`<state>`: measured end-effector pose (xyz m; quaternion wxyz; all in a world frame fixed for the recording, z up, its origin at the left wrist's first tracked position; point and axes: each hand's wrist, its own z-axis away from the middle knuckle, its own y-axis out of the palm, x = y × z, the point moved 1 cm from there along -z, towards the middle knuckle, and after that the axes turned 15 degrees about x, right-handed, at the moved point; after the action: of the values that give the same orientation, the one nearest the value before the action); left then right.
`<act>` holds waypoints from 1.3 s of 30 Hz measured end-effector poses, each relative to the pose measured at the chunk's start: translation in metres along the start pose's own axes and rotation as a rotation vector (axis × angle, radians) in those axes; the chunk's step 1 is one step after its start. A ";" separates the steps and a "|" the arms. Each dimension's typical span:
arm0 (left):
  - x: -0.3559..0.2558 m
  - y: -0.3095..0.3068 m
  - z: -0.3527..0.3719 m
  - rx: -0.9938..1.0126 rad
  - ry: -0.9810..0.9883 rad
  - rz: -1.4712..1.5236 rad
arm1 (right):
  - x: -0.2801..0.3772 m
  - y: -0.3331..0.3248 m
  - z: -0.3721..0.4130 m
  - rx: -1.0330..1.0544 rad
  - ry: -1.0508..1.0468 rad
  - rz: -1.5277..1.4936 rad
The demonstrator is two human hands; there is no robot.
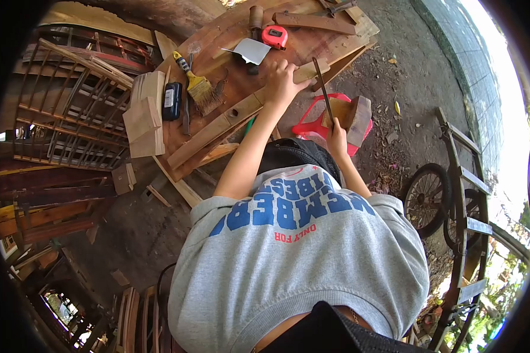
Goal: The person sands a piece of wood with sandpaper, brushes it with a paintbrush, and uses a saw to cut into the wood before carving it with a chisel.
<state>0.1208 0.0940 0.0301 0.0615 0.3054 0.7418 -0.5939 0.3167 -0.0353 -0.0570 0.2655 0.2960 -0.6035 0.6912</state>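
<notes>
Nearest the camera is a piece of black fabric (pixel 330 332), with the wearer's grey shirt (pixel 300 265) just beyond. The wooden strip (pixel 218 130) lies along the near side of the workbench (pixel 232 32), its long axis running from lower left to upper right. It passes beneath the left hand (pixel 282 83), whose fingers curl over it; how firmly they press, I cannot tell. The right hand (pixel 337 142) is closed around the lower end of 1 slim dark tool (pixel 324 88), possibly a file, which crosses the strip's upper-right end at a steep angle. That end lies up and slightly left of the right fingers and just right of the left ones, so the left hand is nearer. Counted: 1 red tape measure (pixel 275 36), 1 brush (pixel 200 87), 1 black case (pixel 172 101) and 1 pale sheet (pixel 252 51) on the bench; 1 wood block (pixel 359 120) on 1 red stool (pixel 305 128); 2 spoked wheels (pixel 428 199) at far right.
</notes>
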 end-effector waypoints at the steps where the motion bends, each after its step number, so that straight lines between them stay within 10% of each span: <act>1: 0.001 0.000 -0.002 -0.006 -0.003 0.000 | -0.002 -0.001 0.005 -0.015 -0.016 0.018; 8: -0.002 0.002 0.006 0.042 0.020 0.029 | 0.064 -0.023 -0.069 0.037 0.074 0.026; 15: 0.000 0.006 0.005 0.017 0.019 0.038 | -0.019 0.007 -0.006 -0.072 -0.123 0.013; 20: -0.002 0.000 0.005 0.032 -0.003 0.046 | 0.053 -0.016 -0.062 -0.010 0.005 -0.015; 39: 0.012 0.000 0.005 0.071 -0.071 0.111 | -0.003 0.016 0.000 -0.036 -0.019 0.002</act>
<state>0.1095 0.0938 0.0229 0.1099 0.3267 0.6993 -0.6262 0.3072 -0.0377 -0.0698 0.2645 0.2970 -0.6186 0.6777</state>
